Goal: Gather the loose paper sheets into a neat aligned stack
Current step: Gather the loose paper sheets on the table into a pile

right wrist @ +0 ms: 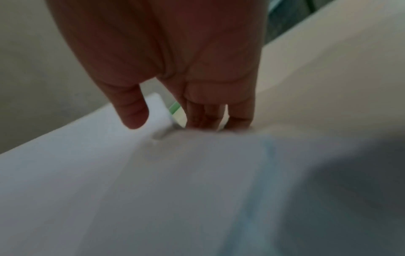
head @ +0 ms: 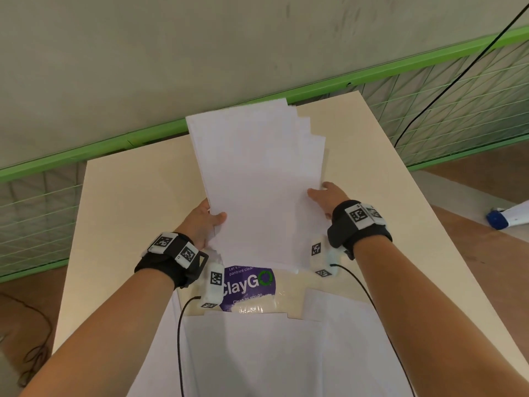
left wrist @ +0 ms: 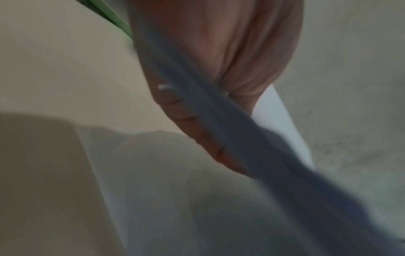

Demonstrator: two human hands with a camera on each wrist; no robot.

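Observation:
A sheaf of white paper sheets (head: 257, 181) is held tilted up over the beige table (head: 128, 196). Its far edges are fanned out unevenly toward the right. My left hand (head: 210, 222) grips the sheaf's lower left edge, thumb on the front. In the left wrist view the paper edge (left wrist: 219, 124) runs between my fingers (left wrist: 181, 110) and palm. My right hand (head: 323, 196) holds the right edge. The right wrist view shows the thumb (right wrist: 131, 112) on the front of the paper (right wrist: 109, 173) and the other fingers behind it.
A purple ClayGo label (head: 249, 285) sits on the table below the sheaf. More white paper (head: 286, 353) lies at the near edge. A green-framed mesh fence (head: 429, 110) runs behind the table. A blue-capped white object (head: 506, 216) lies on the floor at right.

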